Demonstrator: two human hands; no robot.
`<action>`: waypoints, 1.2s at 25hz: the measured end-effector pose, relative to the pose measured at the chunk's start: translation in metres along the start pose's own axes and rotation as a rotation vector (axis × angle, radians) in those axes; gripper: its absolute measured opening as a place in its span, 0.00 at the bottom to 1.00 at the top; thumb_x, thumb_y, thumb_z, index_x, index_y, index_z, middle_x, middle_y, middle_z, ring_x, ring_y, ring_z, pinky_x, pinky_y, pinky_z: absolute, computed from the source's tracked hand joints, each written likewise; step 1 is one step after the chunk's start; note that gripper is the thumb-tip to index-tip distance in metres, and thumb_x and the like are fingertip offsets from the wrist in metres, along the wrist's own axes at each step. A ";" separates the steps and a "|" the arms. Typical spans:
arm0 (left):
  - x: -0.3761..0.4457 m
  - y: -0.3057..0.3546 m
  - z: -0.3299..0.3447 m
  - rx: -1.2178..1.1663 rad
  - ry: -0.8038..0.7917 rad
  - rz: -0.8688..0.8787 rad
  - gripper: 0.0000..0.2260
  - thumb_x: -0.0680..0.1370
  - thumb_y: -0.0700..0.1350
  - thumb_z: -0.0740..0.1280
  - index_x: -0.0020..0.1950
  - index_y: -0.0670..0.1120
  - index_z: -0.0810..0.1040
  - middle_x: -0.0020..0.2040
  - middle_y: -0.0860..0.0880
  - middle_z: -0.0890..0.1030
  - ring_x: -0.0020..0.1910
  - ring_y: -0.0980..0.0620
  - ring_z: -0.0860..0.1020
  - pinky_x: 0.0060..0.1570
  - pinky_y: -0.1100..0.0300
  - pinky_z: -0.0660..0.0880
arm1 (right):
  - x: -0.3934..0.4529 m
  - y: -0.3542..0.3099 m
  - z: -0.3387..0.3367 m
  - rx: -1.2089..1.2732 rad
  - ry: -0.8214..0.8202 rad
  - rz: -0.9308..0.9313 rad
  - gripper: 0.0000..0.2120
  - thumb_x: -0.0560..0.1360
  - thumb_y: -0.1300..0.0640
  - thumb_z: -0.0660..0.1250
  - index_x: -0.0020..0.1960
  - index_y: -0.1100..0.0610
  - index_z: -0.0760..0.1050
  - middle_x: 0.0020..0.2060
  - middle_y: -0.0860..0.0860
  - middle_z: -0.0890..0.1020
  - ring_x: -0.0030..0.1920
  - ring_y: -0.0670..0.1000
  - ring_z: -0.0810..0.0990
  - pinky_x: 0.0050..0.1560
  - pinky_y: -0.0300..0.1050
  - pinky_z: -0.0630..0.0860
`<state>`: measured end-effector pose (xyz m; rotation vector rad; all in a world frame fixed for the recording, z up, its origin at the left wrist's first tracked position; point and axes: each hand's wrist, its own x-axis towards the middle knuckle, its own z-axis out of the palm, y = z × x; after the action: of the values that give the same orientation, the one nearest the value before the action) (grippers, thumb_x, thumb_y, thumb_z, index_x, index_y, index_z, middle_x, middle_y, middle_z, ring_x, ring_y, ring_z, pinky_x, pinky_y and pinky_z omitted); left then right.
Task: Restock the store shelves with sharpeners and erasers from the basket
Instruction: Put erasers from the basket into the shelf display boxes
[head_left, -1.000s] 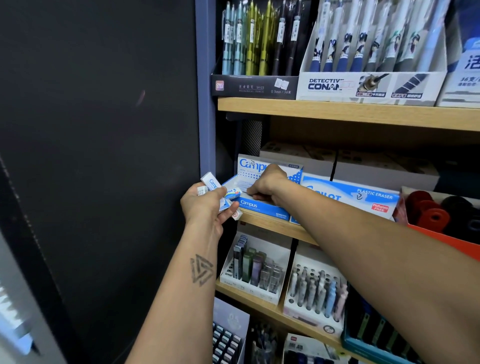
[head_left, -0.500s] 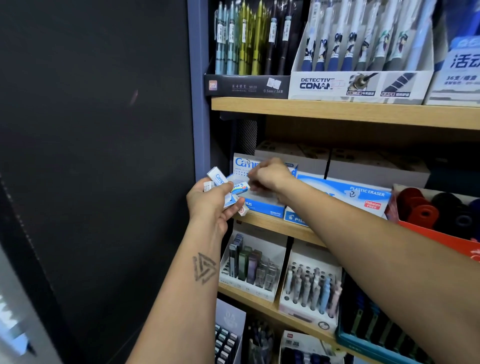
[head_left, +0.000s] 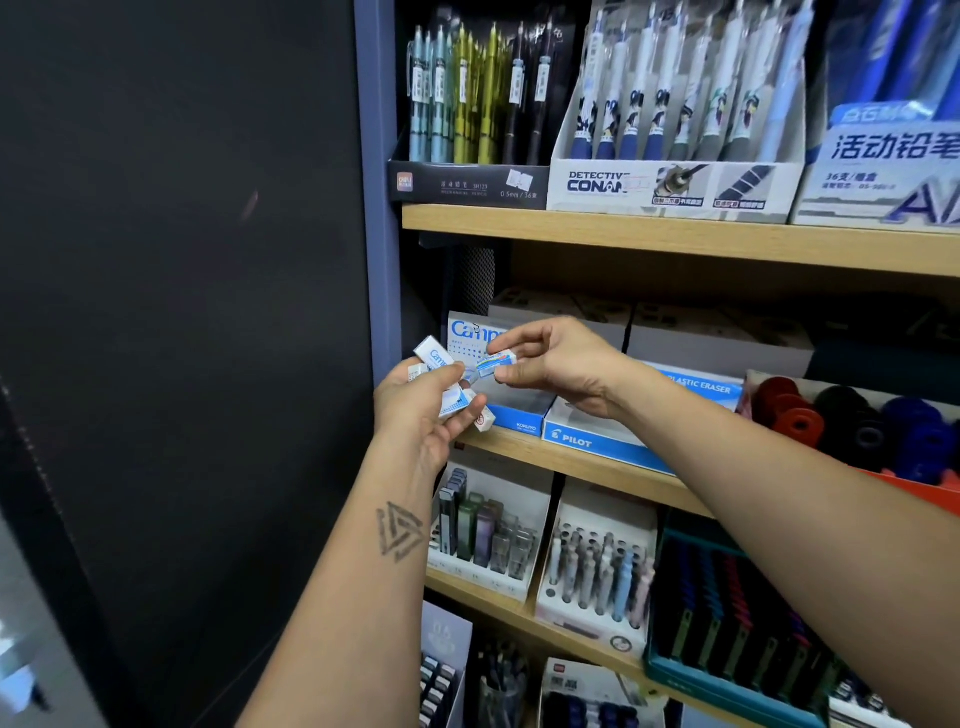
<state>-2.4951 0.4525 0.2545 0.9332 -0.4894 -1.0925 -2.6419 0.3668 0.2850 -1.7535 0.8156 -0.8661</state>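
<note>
A single eraser was pinched at its right end between thumb and fingertips of the right hand, its long axis roughly horizontal, the free end pointing left toward the left hand. The left hand's grip was closed around a small stack of erasers, apparently three or four. The open Campus box on the shelf lay directly behind and below the pinched eraser, nearer the right hand, so a short forward-and-down placement was judged sufficient.
</note>
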 end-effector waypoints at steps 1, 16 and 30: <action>0.000 0.000 0.000 0.002 -0.002 -0.006 0.06 0.76 0.32 0.71 0.47 0.42 0.78 0.42 0.40 0.82 0.38 0.46 0.82 0.31 0.57 0.82 | -0.002 -0.001 -0.003 0.015 0.011 0.008 0.13 0.69 0.74 0.73 0.50 0.60 0.82 0.44 0.63 0.82 0.47 0.55 0.82 0.54 0.44 0.80; -0.024 -0.021 0.052 0.218 -0.198 -0.067 0.09 0.75 0.33 0.72 0.47 0.45 0.77 0.44 0.43 0.81 0.43 0.45 0.82 0.28 0.58 0.79 | -0.054 0.002 -0.086 -0.358 0.097 0.219 0.11 0.74 0.72 0.70 0.50 0.59 0.82 0.45 0.57 0.80 0.45 0.52 0.81 0.48 0.45 0.82; -0.024 -0.029 0.059 0.262 -0.211 -0.077 0.07 0.75 0.34 0.73 0.47 0.44 0.78 0.45 0.40 0.82 0.43 0.43 0.83 0.27 0.58 0.79 | -0.052 0.007 -0.082 -0.762 -0.140 0.113 0.17 0.72 0.74 0.68 0.50 0.55 0.85 0.49 0.50 0.86 0.54 0.50 0.83 0.61 0.48 0.79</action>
<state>-2.5637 0.4467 0.2645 1.0771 -0.7899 -1.2228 -2.7395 0.3695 0.2903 -2.3551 1.2380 -0.3545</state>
